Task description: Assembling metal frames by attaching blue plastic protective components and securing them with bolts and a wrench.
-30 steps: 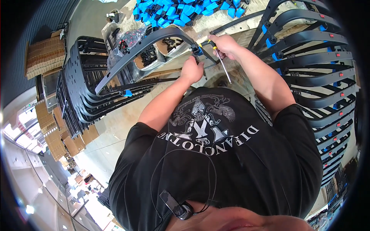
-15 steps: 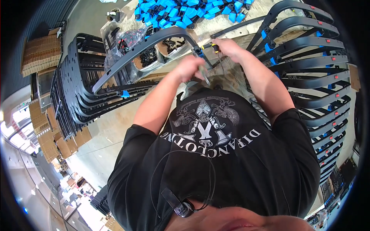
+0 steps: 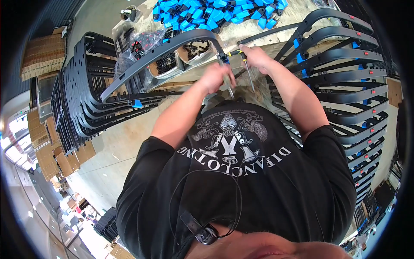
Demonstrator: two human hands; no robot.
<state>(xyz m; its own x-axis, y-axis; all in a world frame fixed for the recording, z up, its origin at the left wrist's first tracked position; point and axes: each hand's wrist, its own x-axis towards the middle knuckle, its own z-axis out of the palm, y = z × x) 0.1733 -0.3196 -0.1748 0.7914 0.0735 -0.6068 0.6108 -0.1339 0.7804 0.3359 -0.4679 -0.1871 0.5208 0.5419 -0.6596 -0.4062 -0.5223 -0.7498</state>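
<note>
A dark grey curved frame [image 3: 161, 49] rises over the bench edge, its near right end coming down in front of me. Just below that end is my left hand [image 3: 214, 78], blurred by motion and closed round a tool [image 3: 230, 90] with a pale greenish handle and a thin metal end pointing toward my body. To its right, my right hand [image 3: 255, 58] is closed by a black-and-yellow tool [image 3: 235, 52], which lies across toward the frame's end. Under the right fingers slants a thin metal rod [image 3: 251, 79]; what it joins is hidden.
Blue and black plastic parts [image 3: 211, 16] lie heaped on the wooden bench [image 3: 297, 9]. Two boxes of small black parts [image 3: 165, 64] stand near its edge. Stacked frames rise on the left [image 3: 79, 82] and right [image 3: 351, 93]. Cardboard [image 3: 43, 60] is piled at far left.
My left hand has shifted slightly and its tool is more blurred. The metal rod under my right hand shows more clearly. The view has moved a little.
</note>
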